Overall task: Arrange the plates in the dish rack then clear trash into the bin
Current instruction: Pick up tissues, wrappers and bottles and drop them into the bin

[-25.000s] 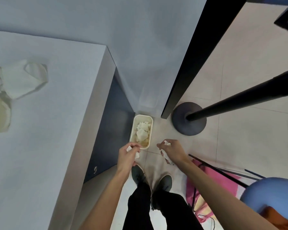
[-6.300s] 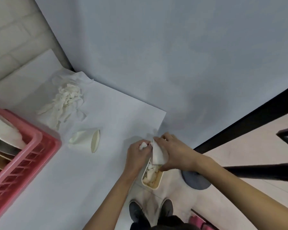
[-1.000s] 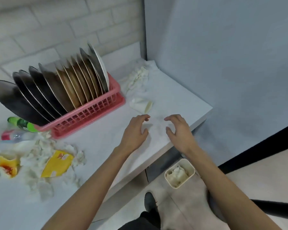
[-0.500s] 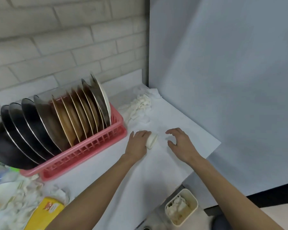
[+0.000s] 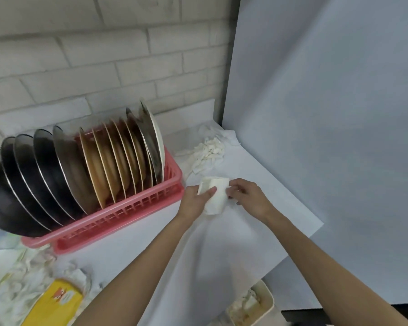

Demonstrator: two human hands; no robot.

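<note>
A crushed white paper cup (image 5: 216, 195) is lifted just above the white table (image 5: 222, 250). My left hand (image 5: 197, 202) grips it from the left with the thumb across its front. My right hand (image 5: 249, 196) pinches its right edge. A pink dish rack (image 5: 127, 212) to the left holds several dark, metal and tan plates (image 5: 108, 161) standing on edge. A cream bin (image 5: 252, 307) with crumpled paper inside stands on the floor below the table's right edge.
Shredded white tissue (image 5: 207, 154) lies in the far corner behind the cup. More tissue scraps (image 5: 33, 274) and a yellow packet (image 5: 54, 304) lie at the near left. A brick wall runs behind and a pale panel stands on the right.
My left hand has picked the paper cup up off the table, and my right hand has moved in and taken its right edge. The view shifted slightly lower.
</note>
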